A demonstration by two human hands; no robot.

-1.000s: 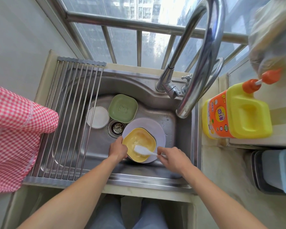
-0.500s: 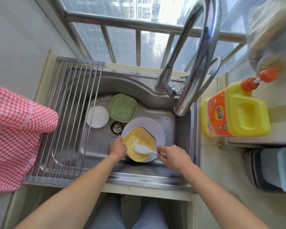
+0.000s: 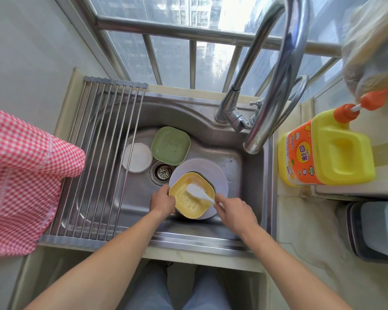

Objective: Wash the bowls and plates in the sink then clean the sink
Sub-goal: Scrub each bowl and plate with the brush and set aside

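Note:
A yellow square bowl (image 3: pixel 186 203) rests on a pale lilac round plate (image 3: pixel 208 170) in the steel sink (image 3: pixel 233 166). My left hand (image 3: pixel 161 201) grips the bowl's left rim. My right hand (image 3: pixel 234 212) holds a white dish brush (image 3: pixel 196 190), whose head lies inside the soapy bowl. Behind them, a green square plate (image 3: pixel 170 145) and a small white round dish (image 3: pixel 136 157) sit on the sink floor beside the drain (image 3: pixel 162 171).
A roll-up metal rack (image 3: pixel 99 157) covers the sink's left part, with a red checked cloth (image 3: pixel 18 177) hanging over it. The tall faucet (image 3: pixel 271 81) arches over the right side. A yellow detergent bottle (image 3: pixel 327 148) stands on the right counter.
The brush head has swept from the bowl's lower middle toward its upper part. My left hand keeps its hold on the bowl's rim.

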